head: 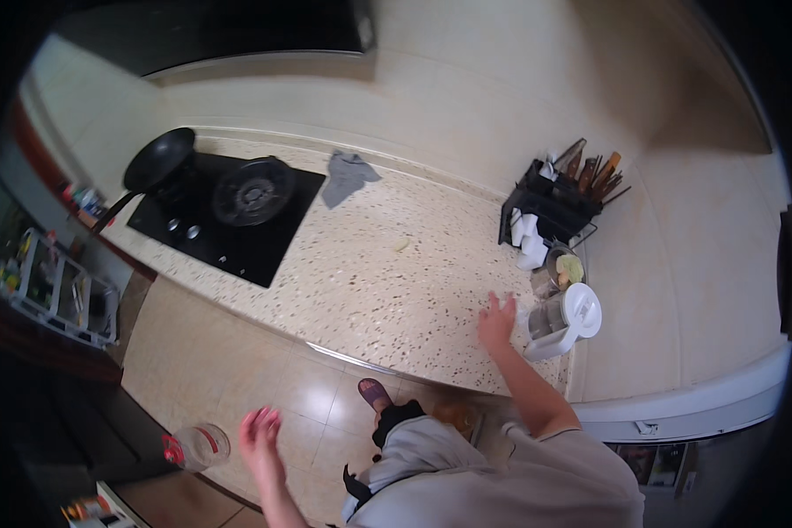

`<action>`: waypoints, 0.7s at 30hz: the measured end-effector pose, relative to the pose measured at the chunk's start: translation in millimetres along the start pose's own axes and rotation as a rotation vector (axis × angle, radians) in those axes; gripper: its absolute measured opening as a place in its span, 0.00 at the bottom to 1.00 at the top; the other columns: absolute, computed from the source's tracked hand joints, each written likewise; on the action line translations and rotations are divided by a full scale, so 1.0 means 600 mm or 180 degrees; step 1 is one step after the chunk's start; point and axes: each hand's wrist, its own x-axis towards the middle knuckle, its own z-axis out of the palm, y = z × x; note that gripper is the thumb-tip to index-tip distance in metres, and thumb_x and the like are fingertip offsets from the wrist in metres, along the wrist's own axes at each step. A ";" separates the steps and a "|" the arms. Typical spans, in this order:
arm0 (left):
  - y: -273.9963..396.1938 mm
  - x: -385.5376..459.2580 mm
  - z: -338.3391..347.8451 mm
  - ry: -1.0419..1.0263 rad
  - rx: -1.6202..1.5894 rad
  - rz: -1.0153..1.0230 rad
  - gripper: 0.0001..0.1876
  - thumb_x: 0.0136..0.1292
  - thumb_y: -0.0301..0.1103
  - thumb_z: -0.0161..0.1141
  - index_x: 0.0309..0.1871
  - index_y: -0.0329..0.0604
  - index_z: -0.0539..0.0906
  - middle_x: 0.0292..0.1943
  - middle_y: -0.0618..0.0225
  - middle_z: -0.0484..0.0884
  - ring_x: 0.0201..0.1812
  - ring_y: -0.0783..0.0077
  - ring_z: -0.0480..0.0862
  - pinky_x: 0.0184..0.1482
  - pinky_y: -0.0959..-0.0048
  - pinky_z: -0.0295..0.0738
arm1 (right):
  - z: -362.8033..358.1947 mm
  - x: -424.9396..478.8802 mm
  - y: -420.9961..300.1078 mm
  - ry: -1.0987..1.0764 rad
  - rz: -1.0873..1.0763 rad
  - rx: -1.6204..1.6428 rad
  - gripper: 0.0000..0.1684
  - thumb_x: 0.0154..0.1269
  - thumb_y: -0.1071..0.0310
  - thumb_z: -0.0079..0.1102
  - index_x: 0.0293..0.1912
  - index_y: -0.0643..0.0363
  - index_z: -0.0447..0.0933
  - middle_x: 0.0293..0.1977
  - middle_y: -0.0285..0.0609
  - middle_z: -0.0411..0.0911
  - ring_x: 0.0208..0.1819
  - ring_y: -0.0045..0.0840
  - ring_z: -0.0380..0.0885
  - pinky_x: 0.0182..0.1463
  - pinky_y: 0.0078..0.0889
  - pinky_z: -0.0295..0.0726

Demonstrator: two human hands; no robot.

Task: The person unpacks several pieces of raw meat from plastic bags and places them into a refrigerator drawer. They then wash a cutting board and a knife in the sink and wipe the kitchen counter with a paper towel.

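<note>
My right hand (497, 321) is over the speckled stone countertop (369, 297), fingers spread and nothing seen in them. Just to its right stands a clear pitcher (546, 321) with a white lid and handle. Behind the pitcher is a clear container (546, 280) with pale yellow and green food pieces at its top. Away from the counter, my left hand (261, 429) hangs over the tiled floor with loosely bent fingers and no object visible in it. A small pale piece (401, 245), too small to identify, lies mid-counter.
A black utensil rack (546, 208) holds knives and chopsticks, with white blocks (529, 239) beside it. A grey cloth (348, 177) lies near the black cooktop (244, 254), which bears a wok (162, 162) and a dark round lid (254, 191). A large clear bottle (201, 447) is on the floor.
</note>
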 end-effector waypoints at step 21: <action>-0.234 0.313 0.506 -0.2232 0.3120 0.0147 0.10 0.63 0.22 0.54 0.48 0.35 0.78 0.44 0.64 0.80 0.44 0.70 0.82 0.48 0.77 0.76 | 0.063 -0.037 0.026 -0.0451 -0.0802 0.1069 0.18 0.59 0.73 0.56 0.51 0.58 0.78 0.55 0.47 0.73 0.62 0.41 0.67 0.63 0.41 0.69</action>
